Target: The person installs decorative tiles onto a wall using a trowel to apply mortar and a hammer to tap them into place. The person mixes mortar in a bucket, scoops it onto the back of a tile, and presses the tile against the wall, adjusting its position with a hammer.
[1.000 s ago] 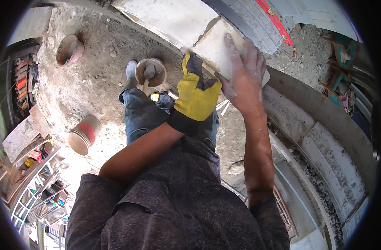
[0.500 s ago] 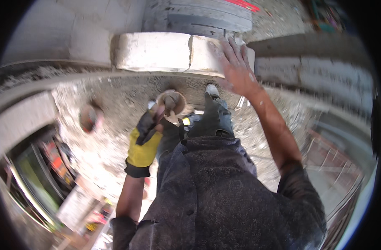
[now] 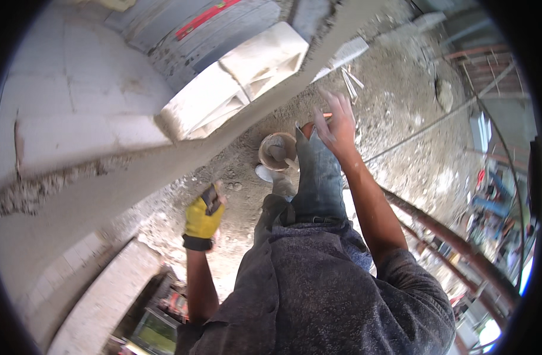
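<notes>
My right hand [image 3: 340, 127] is open and empty, its dusty bare fingers apart and slightly blurred, above my right leg. At left, my left hand [image 3: 204, 214], in a yellow and black glove, is held low over the ground with its fingers curled in; nothing shows in it. Between the hands, by my feet, stands a round bucket [image 3: 262, 155] with a grey scoop-like tool [image 3: 277, 149] inside, its pale handle leaning on the rim. Beyond it, two pale hollow blocks [image 3: 238, 77] sit end to end on a low wall ledge, a joint between them.
A wall of pale blocks [image 3: 75, 77] rises at left. A red level [image 3: 207, 19] lies on grey boards behind the blocks. White strips [image 3: 352, 83] lie on rubble ground. Rusty poles [image 3: 460, 248] cross at right. A pale slab [image 3: 105, 302] is at lower left.
The view has turned to the right. My right hand has left the block's top and come down toward my leg. My left hand has moved away from the bucket.
</notes>
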Action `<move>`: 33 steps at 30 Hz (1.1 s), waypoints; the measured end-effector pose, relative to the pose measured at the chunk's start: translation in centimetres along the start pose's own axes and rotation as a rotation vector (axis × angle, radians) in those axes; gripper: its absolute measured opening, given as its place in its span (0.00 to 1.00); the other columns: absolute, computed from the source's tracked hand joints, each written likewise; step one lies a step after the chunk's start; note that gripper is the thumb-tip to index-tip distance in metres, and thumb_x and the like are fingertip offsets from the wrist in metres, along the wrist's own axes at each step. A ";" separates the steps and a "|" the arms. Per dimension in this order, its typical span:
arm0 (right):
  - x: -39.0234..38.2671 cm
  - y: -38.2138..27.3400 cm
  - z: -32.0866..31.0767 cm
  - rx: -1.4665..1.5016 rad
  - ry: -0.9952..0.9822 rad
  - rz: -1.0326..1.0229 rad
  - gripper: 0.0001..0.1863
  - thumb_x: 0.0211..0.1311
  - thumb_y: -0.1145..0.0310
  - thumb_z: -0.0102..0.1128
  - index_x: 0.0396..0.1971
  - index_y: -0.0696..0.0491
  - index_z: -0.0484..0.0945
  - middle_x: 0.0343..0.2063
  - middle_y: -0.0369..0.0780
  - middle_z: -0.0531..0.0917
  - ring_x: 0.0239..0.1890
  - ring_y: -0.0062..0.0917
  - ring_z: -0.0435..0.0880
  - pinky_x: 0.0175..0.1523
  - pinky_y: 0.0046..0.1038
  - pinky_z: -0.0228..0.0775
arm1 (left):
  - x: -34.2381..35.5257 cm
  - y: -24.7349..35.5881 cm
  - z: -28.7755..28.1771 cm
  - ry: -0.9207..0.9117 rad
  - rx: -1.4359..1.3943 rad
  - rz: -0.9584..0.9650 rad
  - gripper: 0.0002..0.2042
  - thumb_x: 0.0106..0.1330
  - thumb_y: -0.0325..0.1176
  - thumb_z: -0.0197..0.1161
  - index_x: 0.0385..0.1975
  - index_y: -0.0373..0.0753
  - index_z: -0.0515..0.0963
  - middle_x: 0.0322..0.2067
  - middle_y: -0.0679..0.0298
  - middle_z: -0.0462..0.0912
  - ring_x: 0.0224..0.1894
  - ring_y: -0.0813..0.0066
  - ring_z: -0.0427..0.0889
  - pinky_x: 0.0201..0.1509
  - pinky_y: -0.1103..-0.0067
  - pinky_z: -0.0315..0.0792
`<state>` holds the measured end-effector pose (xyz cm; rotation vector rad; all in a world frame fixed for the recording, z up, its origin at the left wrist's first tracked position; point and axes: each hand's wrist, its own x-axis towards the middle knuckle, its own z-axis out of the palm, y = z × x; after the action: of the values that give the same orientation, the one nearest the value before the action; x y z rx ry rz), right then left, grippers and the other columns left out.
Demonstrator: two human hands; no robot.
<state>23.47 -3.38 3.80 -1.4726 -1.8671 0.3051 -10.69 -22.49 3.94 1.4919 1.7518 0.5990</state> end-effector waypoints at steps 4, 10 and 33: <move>-13.8 7.5 1.2 0.100 -0.109 0.469 0.14 0.59 0.69 0.61 0.45 0.56 0.79 0.38 0.45 0.83 0.39 0.40 0.83 0.45 0.37 0.74 | -4.5 -6.7 4.6 -0.225 0.319 -0.257 0.14 0.60 0.39 0.68 0.44 0.44 0.81 0.33 0.55 0.86 0.35 0.59 0.87 0.39 0.68 0.78; -29.0 11.9 3.7 0.340 -0.179 0.903 0.13 0.67 0.70 0.57 0.47 0.60 0.77 0.31 0.39 0.84 0.31 0.22 0.81 0.39 0.24 0.73 | -2.4 -6.5 6.9 -0.495 0.470 -0.010 0.20 0.59 0.43 0.65 0.47 0.39 0.78 0.33 0.47 0.83 0.37 0.47 0.83 0.42 0.59 0.76; -47.5 32.4 32.7 -0.058 -0.315 1.294 0.11 0.58 0.66 0.57 0.38 0.53 0.82 0.36 0.51 0.85 0.43 0.48 0.84 0.47 0.45 0.76 | -6.0 -32.9 28.0 -0.578 -0.031 -0.485 0.29 0.59 0.25 0.65 0.63 0.35 0.68 0.47 0.62 0.79 0.44 0.76 0.78 0.46 0.80 0.74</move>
<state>29.78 -28.64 -57.00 -2.6045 -0.8401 1.1145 -8.99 -38.51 -36.59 1.0181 1.5386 -0.0575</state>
